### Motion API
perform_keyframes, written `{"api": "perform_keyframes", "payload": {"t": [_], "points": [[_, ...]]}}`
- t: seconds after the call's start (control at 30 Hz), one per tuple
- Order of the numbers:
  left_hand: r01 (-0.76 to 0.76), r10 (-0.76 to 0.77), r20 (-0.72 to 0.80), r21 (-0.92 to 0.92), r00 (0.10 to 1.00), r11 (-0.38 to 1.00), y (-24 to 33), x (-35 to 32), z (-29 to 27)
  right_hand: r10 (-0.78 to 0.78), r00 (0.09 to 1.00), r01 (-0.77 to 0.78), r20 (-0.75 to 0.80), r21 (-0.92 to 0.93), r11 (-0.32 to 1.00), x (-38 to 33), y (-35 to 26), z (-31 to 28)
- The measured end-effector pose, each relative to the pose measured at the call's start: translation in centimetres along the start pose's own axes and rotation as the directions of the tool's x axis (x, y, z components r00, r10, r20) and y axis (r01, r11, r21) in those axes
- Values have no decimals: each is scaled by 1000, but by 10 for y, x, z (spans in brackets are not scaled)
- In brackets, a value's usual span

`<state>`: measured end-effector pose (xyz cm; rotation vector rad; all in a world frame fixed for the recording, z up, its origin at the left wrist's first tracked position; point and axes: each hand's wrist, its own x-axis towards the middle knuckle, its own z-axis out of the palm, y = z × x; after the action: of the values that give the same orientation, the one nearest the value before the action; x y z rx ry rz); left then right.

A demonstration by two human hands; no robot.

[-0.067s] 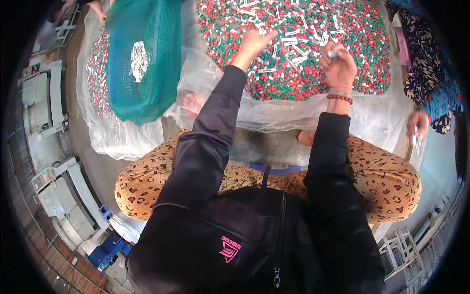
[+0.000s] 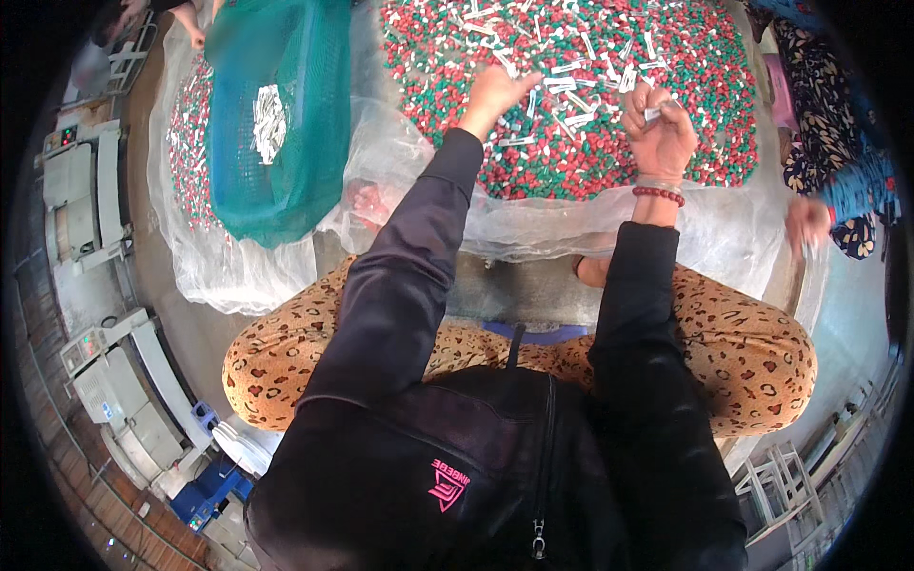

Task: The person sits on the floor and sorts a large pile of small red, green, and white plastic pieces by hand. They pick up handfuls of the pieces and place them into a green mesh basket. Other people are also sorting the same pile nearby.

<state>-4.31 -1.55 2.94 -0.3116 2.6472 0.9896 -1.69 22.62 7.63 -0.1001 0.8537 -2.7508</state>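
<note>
My left hand (image 2: 493,98) reaches over a wide spread of small red, green and white pieces (image 2: 557,171). Its thumb sticks out to the right, apart from the fingers, which are partly hidden; a narrow white strip (image 2: 506,64) lies right at its fingertips. To the right, my right hand (image 2: 661,143) is raised palm up over the same spread, with the fingers curled in. A small whitish piece (image 2: 652,114) shows between its thumb and fingers. Several more white strips (image 2: 578,100) lie scattered on the spread between and beyond the hands.
A teal mesh-covered basket (image 2: 324,143) at left holds a pile of white strips (image 2: 269,124). Translucent sheeting (image 2: 533,228) edges the spread. Another person's hand (image 2: 807,224) is at the right, another (image 2: 197,38) at the far left. Machines (image 2: 81,190) line the left side.
My left hand has tipped slightly, its thumb a little lower. The fingers of my right hand have shifted around the whitish piece. The other person's hand at the right has moved slightly up and left.
</note>
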Motion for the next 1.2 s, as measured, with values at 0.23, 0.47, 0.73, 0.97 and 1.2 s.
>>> {"api": "perform_keyframes", "payload": {"t": [0.23,0.47,0.73,0.97,1.2], "points": [[-109,97,53,333,994,937,-1,5,53,38,989,7,-142,305,952,-8,7,-2],[-147,188,-132,272,973,951,-18,11,45,95,908,-411,-409,-821,396,16,53,-31],[-148,134,65,371,989,917,8,-1,49,22,807,-485,-590,-684,-545,16,100,-43],[155,21,219,-751,975,641,-27,-31,-5,-54,889,-452,-454,-891,44,4,91,-86],[-74,161,180,-414,970,907,-23,-63,6,230,864,-408,-449,-355,841,-2,51,-42]]}}
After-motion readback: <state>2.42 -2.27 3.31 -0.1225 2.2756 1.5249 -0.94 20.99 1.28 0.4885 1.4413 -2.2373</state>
